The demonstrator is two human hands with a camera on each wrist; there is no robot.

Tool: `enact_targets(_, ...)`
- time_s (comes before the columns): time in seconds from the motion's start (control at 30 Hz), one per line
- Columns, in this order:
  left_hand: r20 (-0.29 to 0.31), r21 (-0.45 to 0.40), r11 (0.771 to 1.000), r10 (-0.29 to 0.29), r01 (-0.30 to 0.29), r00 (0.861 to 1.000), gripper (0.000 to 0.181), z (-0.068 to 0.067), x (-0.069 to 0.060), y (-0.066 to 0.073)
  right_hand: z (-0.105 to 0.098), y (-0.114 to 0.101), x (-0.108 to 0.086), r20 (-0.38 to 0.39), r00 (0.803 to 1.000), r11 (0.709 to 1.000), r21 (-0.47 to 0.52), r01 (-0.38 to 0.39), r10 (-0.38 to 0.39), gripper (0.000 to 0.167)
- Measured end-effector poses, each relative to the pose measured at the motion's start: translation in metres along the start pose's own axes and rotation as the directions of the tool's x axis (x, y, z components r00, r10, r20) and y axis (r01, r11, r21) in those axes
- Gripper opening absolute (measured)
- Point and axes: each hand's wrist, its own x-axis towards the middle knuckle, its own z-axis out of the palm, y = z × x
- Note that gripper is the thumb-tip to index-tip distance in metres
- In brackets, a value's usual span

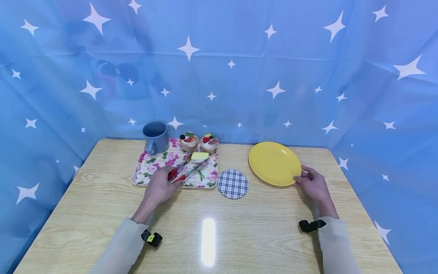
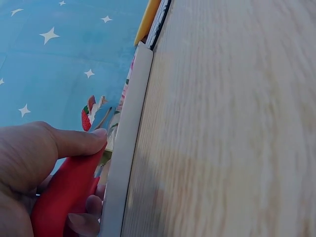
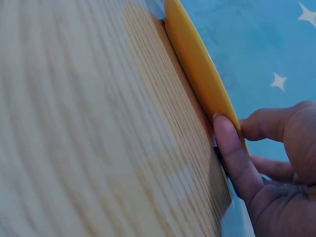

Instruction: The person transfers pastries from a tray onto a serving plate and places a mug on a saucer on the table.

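Observation:
My left hand [image 1: 161,185] holds a pair of tongs with red handles [image 2: 69,192] over the front of a flowered tray [image 1: 145,176]. Between the metal tips of the tongs is a small yellow-and-white block [image 1: 200,156]; whether both tips touch it, I cannot tell. Two fruit-topped cupcakes [image 1: 189,142] stand just behind it on the tray. On the right, my right hand [image 1: 313,185] pinches the rim of a yellow plate [image 1: 275,164] between thumb and fingers. The right wrist view shows the plate [image 3: 200,64] edge-on, close to the wooden table.
A blue mug [image 1: 155,137] stands at the tray's back left corner. Between tray and plate lies a round checked coaster [image 1: 232,184]. The wooden table [image 1: 260,228] ends at a blue curtain [image 1: 219,76] with white stars behind and at both sides.

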Motion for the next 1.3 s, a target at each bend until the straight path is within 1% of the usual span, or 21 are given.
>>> enact_targets(0.13, -0.010, -0.011, 1.000, 0.019, -0.019, 1.000, 0.040, 0.000, 0.000, 0.000, 0.001, -0.001, -0.002, -0.001, 1.000, 1.000, -0.003, -0.003, 0.003, 0.076)
enact_targets(0.27, -0.010, -0.011, 1.000, 0.026, -0.026, 1.000, 0.047, 0.001, -0.001, 0.002, 0.001, -0.003, -0.004, 0.000, 1.000, 1.000, 0.007, -0.005, 0.005, 0.076)
enact_targets(0.4, 0.000, -0.023, 0.999, 0.025, -0.025, 1.000, 0.049, -0.001, -0.002, 0.004, 0.001, -0.004, -0.004, 0.000, 1.000, 1.000, 0.000, 0.001, -0.001, 0.076)
enact_targets(0.5, 0.011, -0.037, 0.999, 0.026, -0.025, 1.000, 0.047, -0.003, -0.004, 0.006, 0.002, -0.004, -0.004, -0.006, 1.000, 1.000, -0.009, 0.004, -0.004, 0.075)
enact_targets(0.7, 0.008, -0.047, 0.999, 0.027, -0.026, 1.000, 0.052, -0.004, -0.006, 0.009, 0.002, -0.003, -0.003, -0.010, 1.000, 1.000, 0.000, 0.015, -0.015, 0.075)
enact_targets(0.93, -0.001, -0.066, 0.997, 0.048, -0.048, 0.999, 0.050, -0.006, -0.009, 0.012, 0.002, -0.004, -0.003, -0.003, 1.000, 1.000, 0.010, 0.019, -0.019, 0.075)
enact_targets(1.13, -0.007, -0.060, 0.996, 0.066, -0.066, 0.998, 0.053, -0.008, -0.012, 0.019, 0.002, -0.004, -0.004, -0.012, 1.000, 1.000, -0.012, 0.007, -0.008, 0.075)
enact_targets(1.3, -0.008, -0.061, 0.995, 0.078, -0.078, 0.997, 0.048, -0.009, -0.012, 0.025, 0.002, -0.002, -0.003, -0.013, 1.000, 1.000, -0.011, 0.012, -0.012, 0.074)
